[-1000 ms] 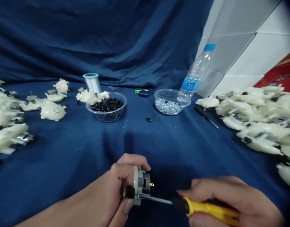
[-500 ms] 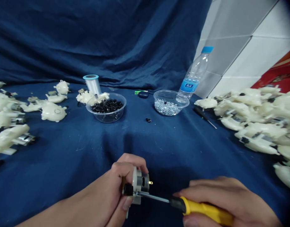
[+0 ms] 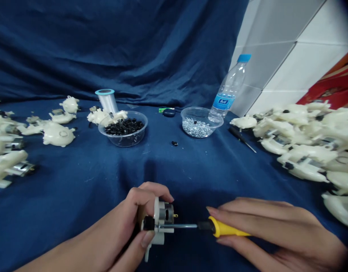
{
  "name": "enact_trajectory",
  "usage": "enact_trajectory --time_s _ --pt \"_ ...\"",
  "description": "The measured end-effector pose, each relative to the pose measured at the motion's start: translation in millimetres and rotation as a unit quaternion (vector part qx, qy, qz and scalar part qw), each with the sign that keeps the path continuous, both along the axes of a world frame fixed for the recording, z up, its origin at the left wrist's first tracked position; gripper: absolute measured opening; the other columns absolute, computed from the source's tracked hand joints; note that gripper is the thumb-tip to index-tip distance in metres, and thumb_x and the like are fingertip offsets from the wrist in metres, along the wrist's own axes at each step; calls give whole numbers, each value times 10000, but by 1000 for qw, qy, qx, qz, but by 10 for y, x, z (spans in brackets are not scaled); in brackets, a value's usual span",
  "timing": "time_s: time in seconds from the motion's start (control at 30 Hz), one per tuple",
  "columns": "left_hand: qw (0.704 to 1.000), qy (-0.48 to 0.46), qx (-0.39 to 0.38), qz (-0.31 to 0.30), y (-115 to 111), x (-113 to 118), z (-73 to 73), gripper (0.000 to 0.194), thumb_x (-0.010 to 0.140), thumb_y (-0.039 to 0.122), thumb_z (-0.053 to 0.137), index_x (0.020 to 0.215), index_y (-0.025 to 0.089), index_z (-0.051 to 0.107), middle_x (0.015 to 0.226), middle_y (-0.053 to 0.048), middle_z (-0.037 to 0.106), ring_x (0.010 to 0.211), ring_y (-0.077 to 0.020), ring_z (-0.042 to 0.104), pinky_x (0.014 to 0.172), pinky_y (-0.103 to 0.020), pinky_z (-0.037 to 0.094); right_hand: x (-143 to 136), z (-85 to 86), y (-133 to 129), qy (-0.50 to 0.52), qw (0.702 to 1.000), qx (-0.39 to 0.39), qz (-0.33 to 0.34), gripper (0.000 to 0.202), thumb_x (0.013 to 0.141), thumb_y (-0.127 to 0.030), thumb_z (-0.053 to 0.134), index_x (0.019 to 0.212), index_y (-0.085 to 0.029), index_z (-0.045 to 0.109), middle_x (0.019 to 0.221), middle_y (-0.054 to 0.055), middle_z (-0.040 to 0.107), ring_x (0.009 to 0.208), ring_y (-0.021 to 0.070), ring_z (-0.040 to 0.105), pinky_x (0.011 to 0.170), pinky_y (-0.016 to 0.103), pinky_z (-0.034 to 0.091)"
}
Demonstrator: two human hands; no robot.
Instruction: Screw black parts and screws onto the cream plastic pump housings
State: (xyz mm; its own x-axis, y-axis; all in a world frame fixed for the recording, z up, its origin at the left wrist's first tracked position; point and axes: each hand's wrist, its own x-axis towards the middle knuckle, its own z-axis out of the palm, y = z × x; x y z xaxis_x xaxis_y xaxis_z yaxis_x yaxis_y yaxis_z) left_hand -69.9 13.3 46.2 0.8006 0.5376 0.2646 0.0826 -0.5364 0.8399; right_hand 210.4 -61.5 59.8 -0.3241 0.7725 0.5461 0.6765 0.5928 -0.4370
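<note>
My left hand [image 3: 134,223] is closed around a cream plastic housing [image 3: 159,238] with a small silver motor [image 3: 168,212] sticking out to the right. A black plastic piece [image 3: 148,223] sits on the housing beside my thumb. In my right hand [image 3: 267,226] is a screwdriver [image 3: 219,227] with a yellow and black handle, held level by the fingers and thumb. Its shaft runs left past the motor, and its tip meets the housing next to the black piece. Whether a screw is at the tip is too small to make out.
Behind stand a tub of black parts [image 3: 145,130], a tub of silver screws [image 3: 187,130], a wire spool [image 3: 107,101] and a water bottle [image 3: 230,87]. A second screwdriver [image 3: 242,139] lies near the right pile of cream housings [image 3: 307,158]. More housings [image 3: 59,134] lie left.
The screwdriver has gone from slanting to nearly level. My right-hand fingers have straightened along its handle. The whole view has shifted slightly, so things appear a little further left.
</note>
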Motion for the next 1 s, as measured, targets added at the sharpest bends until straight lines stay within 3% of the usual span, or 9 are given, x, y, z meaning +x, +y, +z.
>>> enact_trajectory --time_s 0.13,0.23,0.37,0.5,0.6,0.7,0.77,0.9,1.0 --pt "998 -28 49 -6 54 12 -81 145 1038 274 387 1173 298 339 1148 -68 541 1276 -248 455 960 -350 499 -9 35 72 -9 1000 9 18 251 914 -241 693 1161 -287 693 946 -6 752 741 99 730 576 134 556" --pt "996 -43 76 -35 109 36 -122 217 1017 229 441 1158 306 296 942 -23 518 1200 -246 483 1079 -448 428 -1 12 28 -49 999 12 -20 227 902 -294 707 1129 -294 695 952 -5 744 743 111 734 595 155 564" --pt "995 -54 76 -35 128 57 -102 264 988 183 468 1134 302 284 839 -3 507 1109 -260 534 1097 -512 412 -13 -30 -22 -46 998 13 -35 224 900 -314 699 1124 -304 693 930 -5 749 738 124 736 612 175 574" --pt "992 -73 92 -41 120 70 -71 274 968 163 498 1127 291 315 943 -31 578 979 -253 608 1059 -523 458 -71 1 10 -3 999 -31 -29 252 869 -293 739 1115 -336 703 919 -24 764 726 125 734 590 161 569" --pt "991 -78 104 -29 122 70 -68 253 965 159 499 1133 280 353 1041 -60 592 996 -252 615 1028 -507 497 -117 45 46 38 995 -87 -11 184 857 -270 750 1028 -336 740 864 -28 776 683 126 730 511 145 536" --pt "991 -74 108 -27 125 60 -80 228 965 154 498 1129 268 387 1069 -67 595 1044 -252 609 1017 -489 516 -118 21 52 57 986 -156 -12 69 870 -346 731 918 -319 773 758 -28 766 533 98 681 443 138 498" --pt "992 -71 99 -28 126 49 -90 195 965 161 501 1106 257 406 1090 -74 590 1076 -257 596 1013 -479 522 -88 -34 35 73 981 -179 -30 111 857 -413 733 910 -322 771 744 -31 755 495 83 668 424 119 492" --pt "995 -63 75 -30 122 24 -92 177 972 159 499 1088 247 399 1143 -83 567 1101 -247 571 998 -448 534 -21 -90 -1 31 993 -83 -82 341 740 -373 834 1055 -337 707 977 -14 745 777 131 751 616 125 583" --pt "996 -54 64 -34 120 20 -84 182 962 142 502 1060 247 390 1114 -69 571 1068 -235 577 1010 -450 522 -27 -32 0 -13 999 -44 -16 262 806 -213 752 1035 -295 654 891 -30 693 689 84 707 586 107 554"
